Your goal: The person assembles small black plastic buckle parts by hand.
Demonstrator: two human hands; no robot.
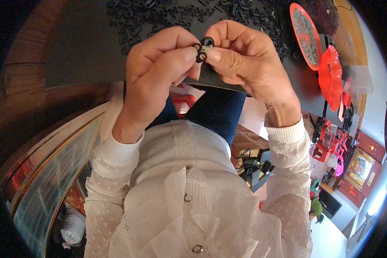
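Both hands meet above the near edge of a dark table. My left hand (161, 64) is closed in a pinch on a small black plastic piece with ring-shaped ends (201, 56). My right hand (247, 58) pinches a small pale, coil-like piece (205, 49) that looks like a spring, right up against the black piece. A rounded black part (207, 41) sits at the right fingertips; whether it is joined to the ringed piece I cannot tell. The fingers cover some of these parts.
Loose black plastic pieces (167, 16) lie heaped along the far side of the table (86, 60). A red oval tray (317, 62) of small grey bits stands at the far right, beside a wavy-edged red dish (330, 79). Below the table edge is my lap (215, 114).
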